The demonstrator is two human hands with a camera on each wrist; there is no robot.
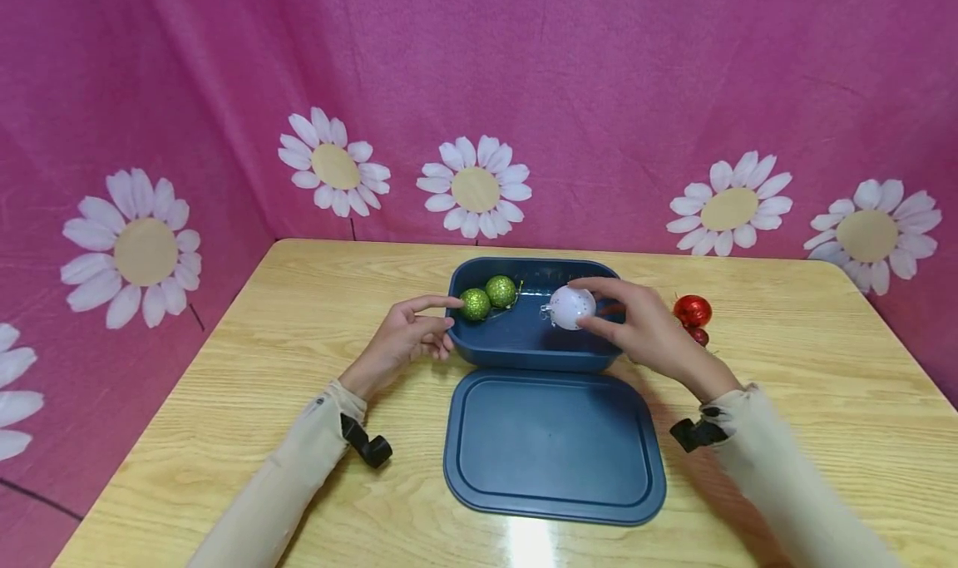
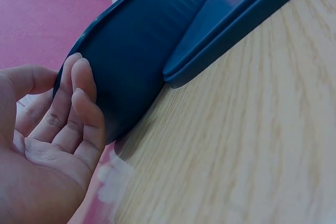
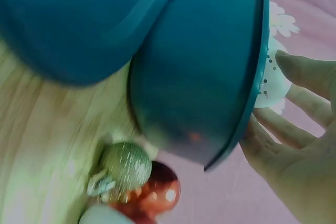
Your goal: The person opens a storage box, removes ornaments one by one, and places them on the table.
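- Closest to the person, two cream fabric sleeves (image 1: 262, 476) come over the pale wooden table (image 1: 344, 277); each cuff carries a black band (image 1: 362, 442).
- Then a flat, round-cornered dark blue lid (image 1: 554, 443) lies just before a deep dark blue box (image 1: 535, 360); the left wrist view shows its ridged edge.
- Left hand (image 1: 404, 335): the index finger reaches over the box's left rim, the thumb is at this rim, other fingers are bent outside; if they truly grip, I cannot tell.
- Right hand (image 1: 647, 327): thumb and fingers hold a white dotted ball (image 1: 573, 308) at the box's right part; both wrist views show it rising above the rim.
- Inside the box, at left, sit two glittery green balls (image 1: 501, 292), seen only by the head view; blue floor lies between them and the white ball.
- Right of the box are a shiny red ball (image 1: 692, 310) and a smaller dark red ball (image 1: 698, 336); the right wrist view adds an olive-looking ball (image 3: 126, 166).
- Farthest, a magenta curtain (image 1: 599, 69) with white daisies (image 1: 475, 190) hangs along the table's back edge.
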